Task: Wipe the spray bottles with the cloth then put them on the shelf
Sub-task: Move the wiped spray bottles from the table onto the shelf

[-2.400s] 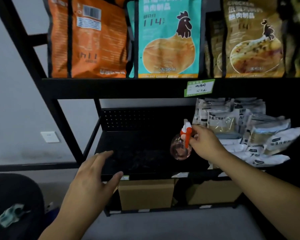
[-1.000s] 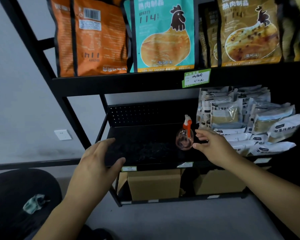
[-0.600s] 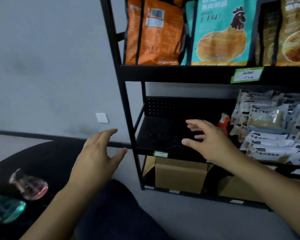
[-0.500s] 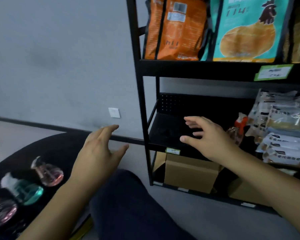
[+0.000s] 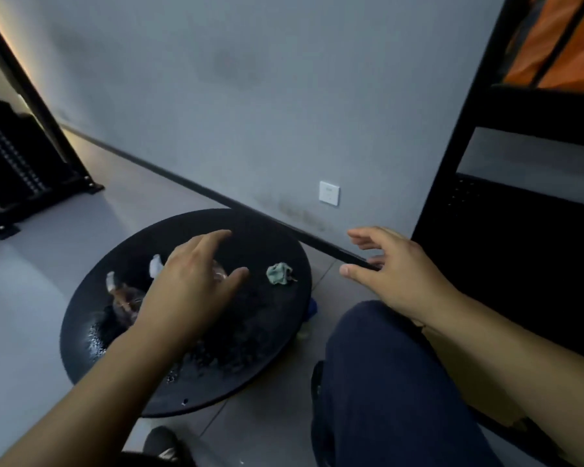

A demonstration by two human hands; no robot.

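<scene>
Head view shows that we have turned away from the black shelf (image 5: 506,106) and now look down at the floor and the round black table (image 5: 260,332). A moment ago we were facing the shelf, and our right hand had just let go of a small pink bottle there. Now only the left edge of the shelf is in sight, at the right of the picture, and that bottle is out of view. So we think one bottle is done and we are going back for the next one.

Our left hand (image 5: 189,291) has moved from the shelf front to a spot over the table. Its fingers are spread and loose, and it holds nothing. It hangs right over the bottles, so it hides part of them. Our right hand (image 5: 395,274) is in the air between the table and the shelf, above our knee in dark blue trousers (image 5: 385,382). Its fingers are spread too, and it is empty.

Two spray bottles (image 5: 125,298) lie on the left part of the table. They look clear and a bit pink-brown, with pale white tops. They are blurry, so we cannot tell more. There may be more bottles under our hand.

The cloth (image 5: 278,273) is small, green and scrunched up. It sits on the table to the right of the bottles, apart from them and near the table's far edge. No hand touches it yet.
</scene>
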